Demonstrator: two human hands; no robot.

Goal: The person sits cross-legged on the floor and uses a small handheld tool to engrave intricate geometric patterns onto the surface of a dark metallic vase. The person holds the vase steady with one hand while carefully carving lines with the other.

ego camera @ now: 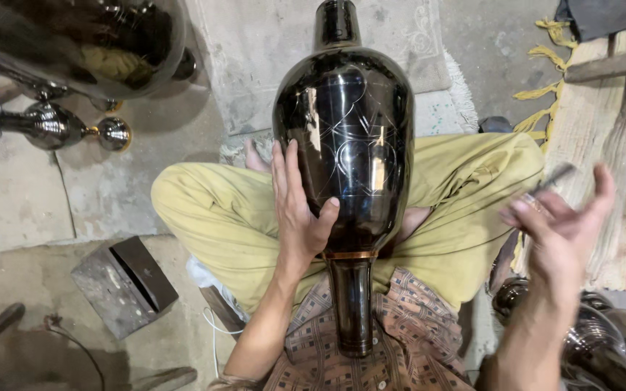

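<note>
The black vase (345, 145) lies along our lap, its narrow neck pointing far from us and its foot stem, ringed by a copper-coloured band, resting near against our patterned shirt (393, 340). Fine pale lines are scratched into its glossy dark body, forming curved leaf and circle shapes. Our left hand (297, 210) lies flat on the left flank of the vase, fingers spread and pointing far, thumb hooked across the lower belly; this grip is wide and pressing on the vase rather than closing round it. Our right hand (559, 224) is off to the right, well apart from the vase, raised over the right knee and blurred. Its grip is narrow, pinching a thin metal tool (556, 177) between thumb and fingers, the tool's tip pointing far and right. The vase sits between our two knees, which are covered by yellow-green trousers (219, 210) in a cross-legged pose.

On the concrete floor (16, 210) at near left lies a dark metal block (124, 286). At far left we see other shiny dark metal vessels (74, 43) with rounded brass-tipped knobs. More dark polished pieces (603, 340) crowd the near right corner. A pale woven mat (603, 137) with yellow fringe lies at far right.
</note>
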